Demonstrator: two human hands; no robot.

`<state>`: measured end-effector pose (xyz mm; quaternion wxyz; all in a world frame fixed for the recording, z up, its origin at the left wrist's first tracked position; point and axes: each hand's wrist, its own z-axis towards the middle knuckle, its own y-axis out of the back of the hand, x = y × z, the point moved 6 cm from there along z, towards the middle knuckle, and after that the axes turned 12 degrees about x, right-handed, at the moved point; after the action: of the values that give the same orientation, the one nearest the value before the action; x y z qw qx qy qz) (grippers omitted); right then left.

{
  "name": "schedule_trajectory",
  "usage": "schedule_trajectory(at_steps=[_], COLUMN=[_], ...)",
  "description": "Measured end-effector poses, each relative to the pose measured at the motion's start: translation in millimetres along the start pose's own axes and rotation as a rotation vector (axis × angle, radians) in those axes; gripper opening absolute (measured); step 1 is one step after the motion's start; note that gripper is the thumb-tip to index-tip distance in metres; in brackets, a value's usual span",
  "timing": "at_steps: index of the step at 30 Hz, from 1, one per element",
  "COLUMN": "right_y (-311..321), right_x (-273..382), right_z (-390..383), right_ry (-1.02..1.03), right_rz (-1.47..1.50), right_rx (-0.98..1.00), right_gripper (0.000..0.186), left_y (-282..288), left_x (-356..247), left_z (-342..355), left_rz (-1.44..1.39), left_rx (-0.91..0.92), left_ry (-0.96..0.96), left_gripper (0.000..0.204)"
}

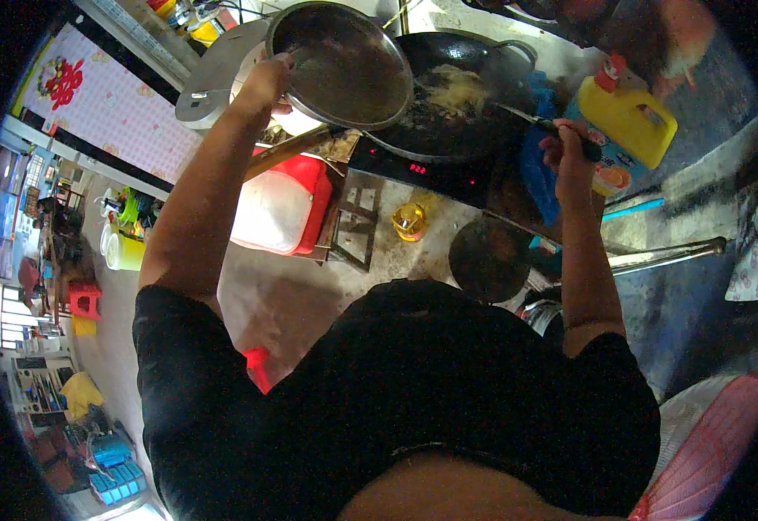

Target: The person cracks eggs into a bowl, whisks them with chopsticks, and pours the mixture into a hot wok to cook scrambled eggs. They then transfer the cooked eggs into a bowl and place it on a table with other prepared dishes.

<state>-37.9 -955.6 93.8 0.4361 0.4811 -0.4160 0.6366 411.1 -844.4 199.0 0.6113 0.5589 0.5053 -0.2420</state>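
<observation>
Nearest, a small dark pan (pixel 490 258) and amber jar (pixel 409 220) sit on the counter. Beyond, the right hand (pixel 567 149) is clamped on a utensil handle (pixel 542 122) reaching into the black wok (pixel 448 100). The left hand (pixel 266 80) grips a steel lid (pixel 344 62) tilted over it. A yellow jug (pixel 629 122) stands beside.

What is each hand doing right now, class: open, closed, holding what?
Left hand: closed on the rim of the round metal lid, raised beside the wok.
Right hand: closed on the dark handle of the spatula reaching into the wok.
</observation>
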Motion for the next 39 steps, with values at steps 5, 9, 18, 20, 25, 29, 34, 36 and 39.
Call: schedule_trajectory(at_steps=[5, 9, 18, 20, 25, 29, 34, 36, 39], right_y=[6, 6, -51, -69, -69, -30, 14, 19, 21], right_x=[4, 30, 130, 141, 148, 132, 102, 90, 69], right_z=[-1, 10, 5, -6, -21, -10, 5, 9, 14], right_ry=[0.082, 0.022, 0.172, 0.317, 0.537, 0.389, 0.234, 0.231, 0.190], right_rz=[0.031, 0.044, -0.263, -0.301, -0.371, -0.229, -0.171, -0.198, -0.230], right_rx=[0.005, 0.011, 0.339, 0.464, 0.443, 0.209, -0.028, -0.026, 0.009], right_gripper=[0.021, 0.025, 0.025, 0.022, 0.022, 0.029, 0.026, 0.025, 0.023], left_y=[-7, -13, -47, -48, -38, -24, -11, -4, 6], left_x=[7, 10, 6, 7, 10, 15, 26, 19, 11], left_z=[7, 9, 14, 14, 4, 5, 13, 11, 16], left_rz=[0.022, -0.018, -0.016, 0.004, -0.057, 0.064, -0.049, 0.138, 0.203], left_rx=[0.052, 0.070, 0.209, 0.198, 0.181, 0.172, 0.176, 0.177, 0.187], left_ry=[0.011, 0.106, 0.127, 0.140, 0.118, 0.086, 0.089, -0.017, 0.025], left_gripper=[0.046, 0.047, 0.038, 0.037, 0.036, 0.039, 0.034, 0.035, 0.033])
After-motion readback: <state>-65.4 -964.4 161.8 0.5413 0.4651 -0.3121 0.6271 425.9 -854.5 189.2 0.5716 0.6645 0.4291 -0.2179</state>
